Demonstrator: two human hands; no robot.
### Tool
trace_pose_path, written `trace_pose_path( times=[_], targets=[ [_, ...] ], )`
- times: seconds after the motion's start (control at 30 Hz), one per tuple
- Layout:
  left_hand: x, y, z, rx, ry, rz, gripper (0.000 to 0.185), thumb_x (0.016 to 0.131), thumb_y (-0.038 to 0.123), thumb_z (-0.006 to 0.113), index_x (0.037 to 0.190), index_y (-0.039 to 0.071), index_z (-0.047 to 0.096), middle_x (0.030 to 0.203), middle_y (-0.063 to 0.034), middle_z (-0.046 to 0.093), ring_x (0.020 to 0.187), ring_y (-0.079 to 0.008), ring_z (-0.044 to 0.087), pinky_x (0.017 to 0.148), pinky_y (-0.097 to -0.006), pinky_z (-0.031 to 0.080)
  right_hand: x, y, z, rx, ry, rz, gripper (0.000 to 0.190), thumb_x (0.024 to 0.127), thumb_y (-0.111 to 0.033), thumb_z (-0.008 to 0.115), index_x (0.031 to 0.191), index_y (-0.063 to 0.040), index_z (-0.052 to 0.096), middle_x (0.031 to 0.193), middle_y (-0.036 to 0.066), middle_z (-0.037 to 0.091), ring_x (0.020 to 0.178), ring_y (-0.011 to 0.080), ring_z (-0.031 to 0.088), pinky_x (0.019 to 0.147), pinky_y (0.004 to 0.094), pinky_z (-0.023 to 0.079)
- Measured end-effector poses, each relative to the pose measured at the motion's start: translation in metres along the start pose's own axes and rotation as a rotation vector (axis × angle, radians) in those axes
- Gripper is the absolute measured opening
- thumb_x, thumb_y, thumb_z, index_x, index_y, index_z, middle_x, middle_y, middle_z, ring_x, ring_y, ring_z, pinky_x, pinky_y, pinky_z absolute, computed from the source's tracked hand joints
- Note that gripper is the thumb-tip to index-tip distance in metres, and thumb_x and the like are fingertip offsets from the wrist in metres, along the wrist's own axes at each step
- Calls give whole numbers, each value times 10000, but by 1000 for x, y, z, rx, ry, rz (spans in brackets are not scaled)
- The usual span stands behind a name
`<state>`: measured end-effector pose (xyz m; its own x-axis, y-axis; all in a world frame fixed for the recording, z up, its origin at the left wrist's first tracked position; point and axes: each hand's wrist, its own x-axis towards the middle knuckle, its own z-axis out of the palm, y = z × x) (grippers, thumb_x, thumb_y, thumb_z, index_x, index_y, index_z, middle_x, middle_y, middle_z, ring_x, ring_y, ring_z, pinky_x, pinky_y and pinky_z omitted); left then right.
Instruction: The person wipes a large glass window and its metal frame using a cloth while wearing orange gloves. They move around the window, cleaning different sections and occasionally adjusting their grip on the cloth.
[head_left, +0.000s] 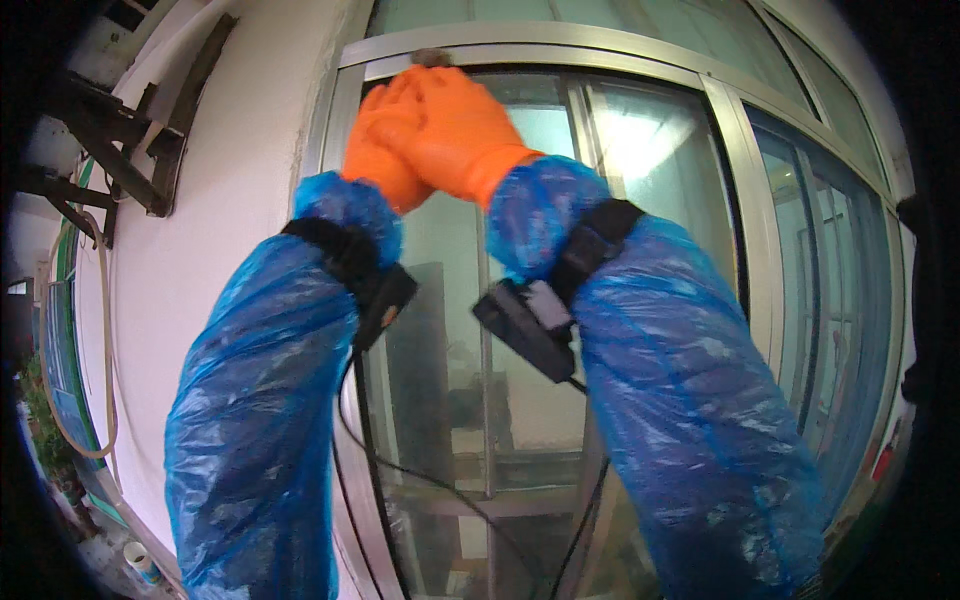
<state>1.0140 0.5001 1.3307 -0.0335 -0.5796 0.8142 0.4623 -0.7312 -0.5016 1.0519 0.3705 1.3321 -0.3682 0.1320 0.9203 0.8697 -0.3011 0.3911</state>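
Observation:
Both my hands are raised together at the upper left corner of an aluminium window frame (540, 56). My left hand (375, 154), in an orange rubber glove, lies against my right hand and is partly covered by it. My right hand (465, 124), gloved the same way, has its fingers over a brownish wad (432, 57), perhaps a scouring pad, pressed near the top rail. Most of that wad is hidden and blurred. Behind the hands is the glass pane (427, 337). Blue plastic sleeves (259, 375) cover both forearms.
Black devices (386, 304) are strapped at both wrists, with a dark cable (450, 487) hanging in front of the glass. Left of the frame is a pale wall (225, 187) with a dark metal bracket (161, 150) and a looped hose (105, 337). More window panels (832, 262) continue rightward.

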Motion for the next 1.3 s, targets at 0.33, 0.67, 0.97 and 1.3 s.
trace_pose_path(
  times=[0.33, 0.67, 0.97, 1.3],
  targets=[
    [0, -5, 0, -86, -70, 22, 571, 874, 362, 658, 1391, 156, 531, 1459, -131, 489, 1367, -342, 416, 1164, -477, 294, -2, -8, -5, -86, 11, -99, 672, 806, -638, 652, 1164, -71, 693, 1116, 206, 699, 1036, 410, 655, 945, 456, 519],
    [-53, 124, -43, -578, -28, 231, 598, 851, 242, 649, 1401, 46, 522, 1466, -193, 467, 1390, -421, 370, 1160, -503, 304, -159, 16, -86, -88, -54, -132, 798, 786, -489, 743, 1412, -54, 509, 1284, 233, 564, 1161, 411, 535, 1014, 480, 431],
    [-291, 264, -160, -731, -572, 75, 534, 810, 259, 671, 1310, 80, 609, 1437, -127, 523, 1413, -362, 407, 1148, -528, 333, -430, -94, -125, -5, -635, -7, 918, 726, -543, 761, 1423, -13, 487, 1383, 187, 508, 1260, 388, 466, 1134, 548, 324],
    [-270, 243, -146, -836, -585, 311, 433, 908, 181, 580, 1338, 130, 580, 1473, -100, 517, 1418, -303, 430, 1187, -510, 304, -427, -79, -127, -120, -446, 2, 336, 806, -305, 697, 1102, -147, 679, 1198, 71, 636, 1171, 332, 527, 1131, 594, 340]
  ],
)
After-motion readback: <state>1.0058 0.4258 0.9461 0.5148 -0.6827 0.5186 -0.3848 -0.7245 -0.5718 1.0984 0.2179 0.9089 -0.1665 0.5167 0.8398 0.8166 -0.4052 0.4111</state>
